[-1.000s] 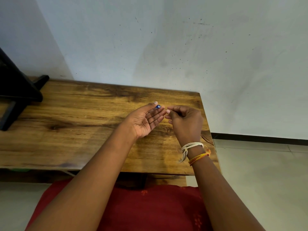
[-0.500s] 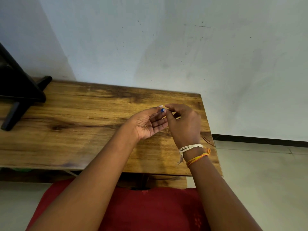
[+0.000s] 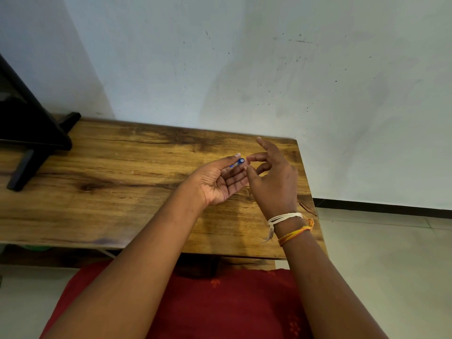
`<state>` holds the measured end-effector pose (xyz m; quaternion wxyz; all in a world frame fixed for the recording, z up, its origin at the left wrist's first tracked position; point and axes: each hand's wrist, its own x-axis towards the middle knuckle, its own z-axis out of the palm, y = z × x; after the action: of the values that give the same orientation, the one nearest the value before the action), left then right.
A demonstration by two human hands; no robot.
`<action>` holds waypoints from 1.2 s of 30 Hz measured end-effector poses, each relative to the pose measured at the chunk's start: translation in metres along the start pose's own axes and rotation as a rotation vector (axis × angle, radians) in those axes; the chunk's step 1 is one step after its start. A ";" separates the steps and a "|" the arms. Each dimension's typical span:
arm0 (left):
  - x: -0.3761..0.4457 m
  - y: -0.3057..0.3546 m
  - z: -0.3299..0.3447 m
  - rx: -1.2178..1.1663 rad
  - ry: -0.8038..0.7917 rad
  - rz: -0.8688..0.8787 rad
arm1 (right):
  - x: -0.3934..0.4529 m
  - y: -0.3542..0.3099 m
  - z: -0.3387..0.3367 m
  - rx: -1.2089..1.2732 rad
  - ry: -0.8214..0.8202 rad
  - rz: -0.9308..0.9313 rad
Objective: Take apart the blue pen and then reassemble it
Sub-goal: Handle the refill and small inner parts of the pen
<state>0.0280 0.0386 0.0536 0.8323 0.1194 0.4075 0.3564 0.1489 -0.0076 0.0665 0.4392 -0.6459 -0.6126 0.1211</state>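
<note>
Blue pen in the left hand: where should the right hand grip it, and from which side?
Probably the blue end poking out past the left hand fingertips. It faces the right hand, which is open beside it, so a thumb-and-forefinger pinch from the right looks best. The rest of the pen is mostly hidden behind the left fingers.

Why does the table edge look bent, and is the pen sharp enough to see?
Head view: the wide-angle lens bows the wooden table; soft light throws faint shadows on the wall; the blue pen in the left hand is tiny, detail unclear.
</note>
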 end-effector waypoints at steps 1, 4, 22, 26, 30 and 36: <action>0.000 0.000 0.000 -0.008 -0.012 -0.002 | 0.001 0.001 -0.001 0.009 -0.001 0.003; 0.000 0.001 0.001 -0.014 -0.035 0.002 | 0.005 0.007 -0.008 0.028 0.025 0.040; 0.004 -0.006 0.012 0.096 -0.033 0.011 | 0.011 0.085 -0.025 -0.224 -0.149 0.589; 0.003 -0.005 0.014 0.144 -0.055 0.088 | 0.012 0.085 -0.018 -0.217 -0.143 0.587; 0.001 -0.005 0.014 0.191 -0.064 0.148 | 0.011 0.081 -0.012 -0.287 -0.123 0.577; -0.004 -0.001 0.013 0.196 -0.103 0.152 | 0.010 0.077 -0.003 -0.325 -0.079 0.529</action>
<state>0.0374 0.0363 0.0638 0.8071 0.2486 0.3867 0.3704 0.2056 0.0102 0.0171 0.2593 -0.8394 -0.4513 0.1568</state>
